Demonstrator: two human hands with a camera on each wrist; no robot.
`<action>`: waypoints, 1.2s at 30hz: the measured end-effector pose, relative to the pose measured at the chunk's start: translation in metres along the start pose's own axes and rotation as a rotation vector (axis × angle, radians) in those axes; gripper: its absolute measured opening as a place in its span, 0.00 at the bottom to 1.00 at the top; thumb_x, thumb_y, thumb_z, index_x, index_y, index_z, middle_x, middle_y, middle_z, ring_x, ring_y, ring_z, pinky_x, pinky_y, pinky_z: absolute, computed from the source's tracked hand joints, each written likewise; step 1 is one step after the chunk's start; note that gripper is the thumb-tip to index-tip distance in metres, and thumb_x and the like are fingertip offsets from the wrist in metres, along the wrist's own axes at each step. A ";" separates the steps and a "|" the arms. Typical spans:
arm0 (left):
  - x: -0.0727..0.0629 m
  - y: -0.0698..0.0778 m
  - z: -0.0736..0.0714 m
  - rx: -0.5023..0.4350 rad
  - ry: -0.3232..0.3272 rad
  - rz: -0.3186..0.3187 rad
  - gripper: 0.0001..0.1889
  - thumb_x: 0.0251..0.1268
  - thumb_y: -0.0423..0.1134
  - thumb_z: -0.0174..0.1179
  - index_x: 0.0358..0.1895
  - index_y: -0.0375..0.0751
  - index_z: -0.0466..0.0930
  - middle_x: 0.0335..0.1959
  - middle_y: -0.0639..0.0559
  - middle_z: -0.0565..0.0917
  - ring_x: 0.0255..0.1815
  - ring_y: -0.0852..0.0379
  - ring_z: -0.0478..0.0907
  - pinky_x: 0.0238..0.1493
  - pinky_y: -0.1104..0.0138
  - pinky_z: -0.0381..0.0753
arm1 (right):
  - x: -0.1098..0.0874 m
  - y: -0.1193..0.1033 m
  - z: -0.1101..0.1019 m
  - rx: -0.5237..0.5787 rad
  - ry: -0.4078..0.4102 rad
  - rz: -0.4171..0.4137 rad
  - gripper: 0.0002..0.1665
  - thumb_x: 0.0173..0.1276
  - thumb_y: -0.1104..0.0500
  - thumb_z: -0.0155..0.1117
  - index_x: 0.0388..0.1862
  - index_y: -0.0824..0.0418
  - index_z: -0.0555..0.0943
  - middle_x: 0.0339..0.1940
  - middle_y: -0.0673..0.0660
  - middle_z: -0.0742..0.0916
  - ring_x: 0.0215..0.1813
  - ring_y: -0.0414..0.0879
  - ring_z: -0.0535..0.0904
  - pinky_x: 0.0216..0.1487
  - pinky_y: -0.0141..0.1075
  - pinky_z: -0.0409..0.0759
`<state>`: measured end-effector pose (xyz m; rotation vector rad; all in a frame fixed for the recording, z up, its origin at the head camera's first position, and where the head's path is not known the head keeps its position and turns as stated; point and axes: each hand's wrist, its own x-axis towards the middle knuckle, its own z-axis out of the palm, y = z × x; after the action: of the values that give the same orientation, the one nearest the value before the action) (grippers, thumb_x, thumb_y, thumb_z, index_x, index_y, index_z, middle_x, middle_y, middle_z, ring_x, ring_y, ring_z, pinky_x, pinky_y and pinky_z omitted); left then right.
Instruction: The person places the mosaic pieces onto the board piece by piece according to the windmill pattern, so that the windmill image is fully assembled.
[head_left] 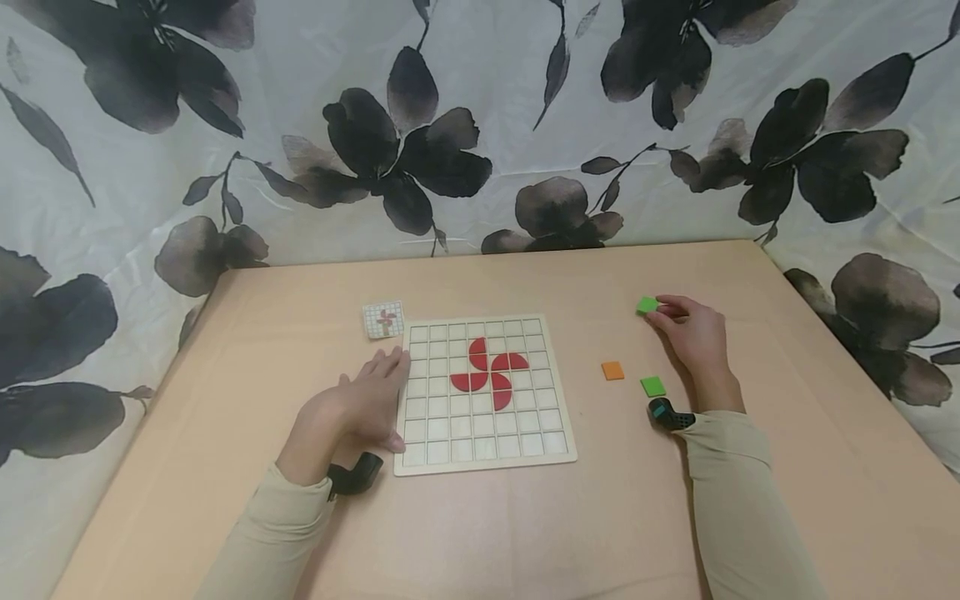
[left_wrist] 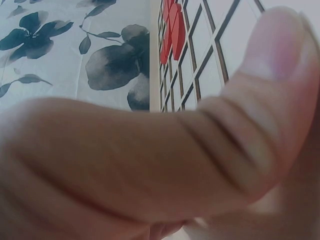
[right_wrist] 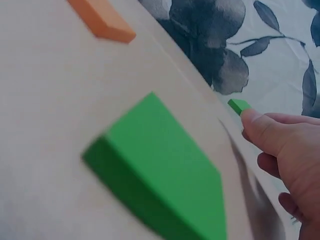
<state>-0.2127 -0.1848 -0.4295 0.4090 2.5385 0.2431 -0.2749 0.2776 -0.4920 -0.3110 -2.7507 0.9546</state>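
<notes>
A white board with a square grid [head_left: 440, 429] lies mid-table, with several red rounded tiles [head_left: 501, 392] set in it as a pinwheel. My left hand [head_left: 358, 402] rests along the board's left edge, fingers extended; in the left wrist view its thumb [left_wrist: 280, 55] lies against the board. My right hand [head_left: 693, 333] pinches a green square tile [head_left: 647, 306] between thumb and fingertips, toward the back right. Nearer to me, below that hand, a second green tile [head_left: 653, 387] lies flat, large in the right wrist view. An orange square tile [head_left: 612, 371] lies to its left.
A small card [head_left: 383, 320] printed with a red pinwheel on a grid lies beyond the board's far left corner. A floral cloth [head_left: 517, 108] hangs behind the table [head_left: 480, 533]. Each wrist wears a black camera.
</notes>
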 end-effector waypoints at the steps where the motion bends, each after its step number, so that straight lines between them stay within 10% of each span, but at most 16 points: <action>1: 0.000 0.000 0.000 -0.001 -0.001 0.000 0.69 0.33 0.52 0.77 0.76 0.37 0.36 0.78 0.40 0.39 0.78 0.39 0.33 0.65 0.29 0.40 | 0.000 -0.001 0.000 0.004 -0.001 -0.005 0.28 0.66 0.47 0.61 0.60 0.60 0.77 0.48 0.64 0.85 0.51 0.57 0.80 0.58 0.51 0.73; 18: 0.001 -0.002 0.000 -0.007 -0.008 0.011 0.69 0.33 0.52 0.76 0.76 0.37 0.35 0.78 0.41 0.38 0.78 0.39 0.33 0.66 0.30 0.39 | -0.010 -0.049 -0.010 -0.019 -0.097 -0.110 0.25 0.64 0.49 0.64 0.58 0.57 0.78 0.44 0.59 0.86 0.46 0.53 0.75 0.37 0.37 0.65; 36: 0.002 -0.005 -0.003 -0.004 -0.001 0.008 0.69 0.32 0.52 0.77 0.76 0.37 0.36 0.78 0.40 0.38 0.78 0.39 0.33 0.66 0.30 0.40 | -0.038 -0.138 0.025 -0.153 -0.249 -0.362 0.19 0.59 0.51 0.71 0.47 0.56 0.84 0.35 0.52 0.89 0.39 0.50 0.77 0.40 0.38 0.71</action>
<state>-0.2174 -0.1887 -0.4291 0.4176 2.5358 0.2503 -0.2629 0.1471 -0.4296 0.2973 -2.9614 0.7312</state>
